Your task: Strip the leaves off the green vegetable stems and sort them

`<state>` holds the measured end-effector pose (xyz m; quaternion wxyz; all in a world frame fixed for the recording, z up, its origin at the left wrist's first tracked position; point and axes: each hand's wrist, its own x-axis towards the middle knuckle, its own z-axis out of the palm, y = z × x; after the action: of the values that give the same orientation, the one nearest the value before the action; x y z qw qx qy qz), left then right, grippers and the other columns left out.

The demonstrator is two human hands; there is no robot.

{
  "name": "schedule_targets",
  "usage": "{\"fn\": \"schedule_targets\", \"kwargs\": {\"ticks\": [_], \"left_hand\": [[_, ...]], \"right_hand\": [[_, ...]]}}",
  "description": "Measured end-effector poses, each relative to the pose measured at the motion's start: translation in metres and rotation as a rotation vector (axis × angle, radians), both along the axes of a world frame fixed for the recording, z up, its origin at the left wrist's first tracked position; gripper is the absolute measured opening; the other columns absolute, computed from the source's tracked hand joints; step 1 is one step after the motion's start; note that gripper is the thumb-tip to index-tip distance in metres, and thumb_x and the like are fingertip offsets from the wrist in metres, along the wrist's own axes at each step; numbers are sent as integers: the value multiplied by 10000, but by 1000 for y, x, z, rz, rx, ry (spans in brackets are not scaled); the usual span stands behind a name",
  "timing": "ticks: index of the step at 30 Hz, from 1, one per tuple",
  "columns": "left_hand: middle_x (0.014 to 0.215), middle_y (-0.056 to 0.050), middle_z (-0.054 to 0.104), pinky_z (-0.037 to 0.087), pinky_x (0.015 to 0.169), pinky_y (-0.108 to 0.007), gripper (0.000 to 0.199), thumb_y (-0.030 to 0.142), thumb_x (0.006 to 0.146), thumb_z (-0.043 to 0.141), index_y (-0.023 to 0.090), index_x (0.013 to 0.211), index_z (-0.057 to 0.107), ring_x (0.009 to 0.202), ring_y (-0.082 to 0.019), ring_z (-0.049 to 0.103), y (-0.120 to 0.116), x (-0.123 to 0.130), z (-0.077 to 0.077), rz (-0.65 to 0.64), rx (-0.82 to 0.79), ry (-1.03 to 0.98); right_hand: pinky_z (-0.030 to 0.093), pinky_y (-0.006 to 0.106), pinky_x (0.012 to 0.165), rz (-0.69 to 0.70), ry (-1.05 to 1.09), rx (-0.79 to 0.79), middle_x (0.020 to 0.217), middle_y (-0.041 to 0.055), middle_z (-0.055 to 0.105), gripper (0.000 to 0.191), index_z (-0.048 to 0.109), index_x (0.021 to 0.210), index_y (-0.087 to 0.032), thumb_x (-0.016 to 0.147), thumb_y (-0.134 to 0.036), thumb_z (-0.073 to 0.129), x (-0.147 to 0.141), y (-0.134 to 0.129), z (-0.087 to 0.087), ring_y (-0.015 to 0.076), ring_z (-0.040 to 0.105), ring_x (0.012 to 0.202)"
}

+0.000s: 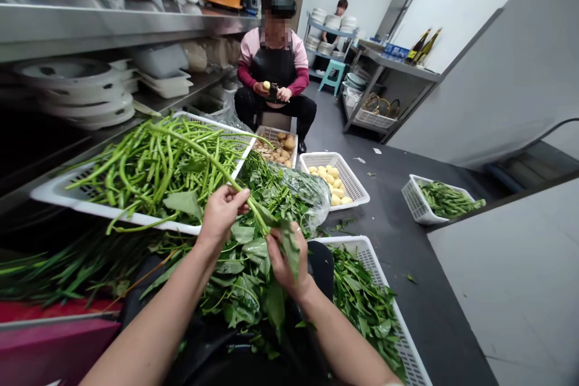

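Note:
My left hand (225, 211) pinches a long green water spinach stem (199, 148) partway along it. The stem slants from the upper left down to my right hand (287, 259), whose fingers are closed around its leafy end. A broad leaf partly covers those fingers. In my lap lies a heap of water spinach leaves (239, 292). Left of my hands, a white basket (90, 202) is piled with bare green stems (156, 163). Beside my right forearm, another white basket (373, 259) holds loose leaves (362, 295).
Opposite me, a seated person (274, 66) holds a potato. Near them stand a basket of unpeeled potatoes (287, 145) and a basket of peeled ones (332, 184). A steel shelf (136, 30) runs along the left. On the right stands a basket of green vegetables (446, 199).

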<state>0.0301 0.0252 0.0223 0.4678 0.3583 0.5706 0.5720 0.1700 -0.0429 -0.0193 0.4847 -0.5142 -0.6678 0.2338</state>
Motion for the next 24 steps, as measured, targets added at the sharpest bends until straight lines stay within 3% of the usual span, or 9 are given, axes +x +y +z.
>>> {"fn": "schedule_targets", "kwargs": {"ticks": [3,7,10,13,15,18,21,24], "left_hand": [[523,65,505,446,477,-210,254,314,567,668,162,646,479,439,-74,497,4,-6,-15,82,-83,-77],[544,61,524,436,486,-211,253,312,571,671,162,656,487,465,-81,505,-3,-11,-17,113,-72,-37],[492,72,482,392,486,-202,269,346,583,679,173,590,472,476,-82,467,-15,-8,-9,23,0,104],[477,72,462,346,481,-191,273,352,589,674,172,544,473,487,-75,422,-26,-2,-7,-30,56,214],[475,70,462,345,479,-189,276,341,578,687,171,536,474,483,-74,418,-28,1,-11,-49,31,147],[496,59,487,366,473,-185,281,328,586,698,170,568,466,470,-73,441,-26,3,-21,-107,-151,-169],[566,34,530,394,494,-183,244,304,598,698,160,633,504,498,-75,480,-23,4,-28,-141,-298,-351],[620,17,553,364,479,-178,262,323,573,722,145,709,588,516,-76,474,-23,4,-29,-225,-339,-293]], "right_hand": [[412,380,745,-25,-9,158,725,65,560,172,566,740,-209,849,-285,456,6,-13,21,204,510,733],[402,285,631,60,-35,68,712,33,536,204,518,765,-201,894,-299,394,6,-2,36,160,509,668],[381,258,602,116,-393,5,750,39,555,192,517,785,-191,865,-365,492,-1,19,34,158,521,672],[364,242,568,139,-694,9,780,47,582,155,525,818,-184,874,-323,488,-11,35,24,156,542,665],[349,235,538,178,-775,91,760,41,588,121,524,802,-180,873,-260,467,-16,37,17,146,542,633],[335,236,509,219,-735,348,658,24,556,163,496,715,-186,854,-182,411,-17,29,16,131,504,564],[330,229,501,243,-580,544,561,-4,484,210,456,657,-200,850,-156,384,2,11,32,118,449,513],[336,212,510,119,-526,450,588,-7,497,168,482,712,-189,865,-160,419,57,-8,46,105,451,526]]}}
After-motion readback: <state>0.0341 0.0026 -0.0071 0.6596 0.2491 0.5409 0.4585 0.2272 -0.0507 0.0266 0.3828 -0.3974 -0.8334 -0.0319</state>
